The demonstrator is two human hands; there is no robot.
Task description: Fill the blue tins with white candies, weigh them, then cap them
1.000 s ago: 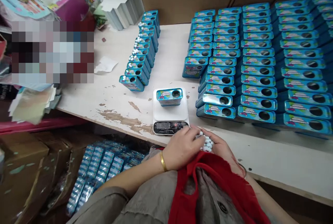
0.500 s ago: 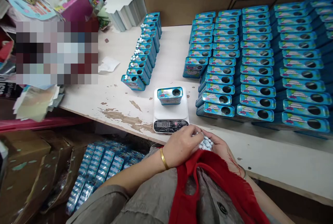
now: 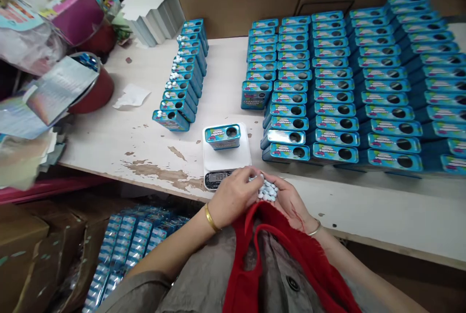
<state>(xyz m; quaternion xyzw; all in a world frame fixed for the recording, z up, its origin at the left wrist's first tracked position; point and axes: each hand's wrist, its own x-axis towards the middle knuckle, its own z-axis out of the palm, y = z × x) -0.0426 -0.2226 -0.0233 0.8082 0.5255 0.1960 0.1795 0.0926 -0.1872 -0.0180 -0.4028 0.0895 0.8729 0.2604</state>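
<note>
Small white candies (image 3: 268, 191) lie in a heap in my right hand (image 3: 290, 201), which is cupped with its palm up near the table's front edge. My left hand (image 3: 235, 192) rests against the heap, its fingers curled and pressed together at the candies; what sits between the fingertips is partly hidden. Just beyond my left hand is a white digital scale (image 3: 226, 158), its lit display partly covered by that hand. On the scale stands a blue candy tin (image 3: 224, 137), upright, with a round hole in its lid.
Left of the scale runs a row of blue tins (image 3: 171, 120) with white candies on their lids. Many more tins (image 3: 337, 153) stand in rows at right. A red bucket (image 3: 96, 94), a paper scrap (image 3: 131, 97) and stacked white card (image 3: 155, 7) are farther left. Wrapped packs (image 3: 124, 240) sit below.
The view has swung right, so the table's things appear farther left. My hands stay together at the candies; my right hand has opened a little and more of the heap shows.
</note>
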